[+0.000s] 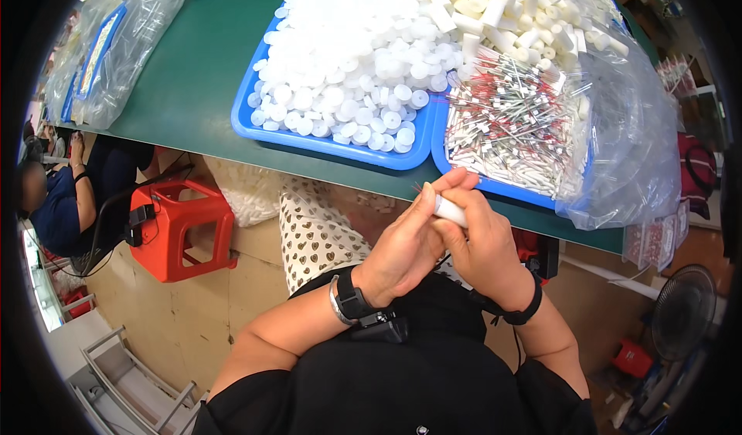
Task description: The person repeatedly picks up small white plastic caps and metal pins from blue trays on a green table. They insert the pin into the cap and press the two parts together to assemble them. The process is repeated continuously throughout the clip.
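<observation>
A short white tube (450, 212) is gripped in the fingers of my right hand (485, 242), just off the table's front edge. My left hand (403, 248) meets its left end, thumb and fingers closed on a small wired part, mostly hidden. Thin dark-red wire ends (418, 188) show beside the left thumb. Beyond my hands, a blue tray (439, 137) holds a heap of small white pieces with red and silver wire leads (514, 114). To its left, another blue tray (332, 151) is piled with translucent white discs (348, 72).
Cream-coloured tubes (495, 10) are heaped behind the wired pieces. Clear plastic (626, 149) drapes over the green table's (193, 64) right side. At left are a red stool (182, 230) and a seated person (66, 203). A fan (684, 311) stands at lower right.
</observation>
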The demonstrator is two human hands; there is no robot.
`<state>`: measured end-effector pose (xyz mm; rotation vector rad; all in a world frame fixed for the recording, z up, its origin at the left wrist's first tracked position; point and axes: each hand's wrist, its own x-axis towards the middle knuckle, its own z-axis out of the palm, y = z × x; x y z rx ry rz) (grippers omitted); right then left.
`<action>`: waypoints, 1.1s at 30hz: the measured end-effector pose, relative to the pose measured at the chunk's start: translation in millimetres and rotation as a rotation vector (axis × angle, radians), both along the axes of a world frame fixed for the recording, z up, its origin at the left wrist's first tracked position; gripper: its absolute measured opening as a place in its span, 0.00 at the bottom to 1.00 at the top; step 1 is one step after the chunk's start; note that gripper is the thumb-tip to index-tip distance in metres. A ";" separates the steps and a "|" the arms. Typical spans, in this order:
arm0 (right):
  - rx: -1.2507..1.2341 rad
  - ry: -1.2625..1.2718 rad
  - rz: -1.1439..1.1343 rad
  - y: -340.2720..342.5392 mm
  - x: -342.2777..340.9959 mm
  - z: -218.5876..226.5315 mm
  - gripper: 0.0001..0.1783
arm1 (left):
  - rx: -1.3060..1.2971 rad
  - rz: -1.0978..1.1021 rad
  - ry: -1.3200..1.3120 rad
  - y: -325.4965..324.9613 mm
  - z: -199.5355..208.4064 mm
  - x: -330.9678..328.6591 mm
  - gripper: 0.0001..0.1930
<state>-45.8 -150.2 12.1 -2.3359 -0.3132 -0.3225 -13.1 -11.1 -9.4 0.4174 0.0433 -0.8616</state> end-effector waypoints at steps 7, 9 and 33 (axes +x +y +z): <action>-0.055 -0.040 0.064 -3.7 -4.9 2.3 0.15 | -0.054 0.048 -0.088 -1.6 0.2 -11.9 0.29; -0.075 -0.049 0.047 3.4 -7.1 5.2 0.14 | -0.060 0.058 -0.074 -1.7 3.7 -11.8 0.28; 1.563 1.194 0.189 17.9 -4.1 -3.8 0.26 | 0.156 -0.021 -0.141 38.9 1.2 3.2 0.32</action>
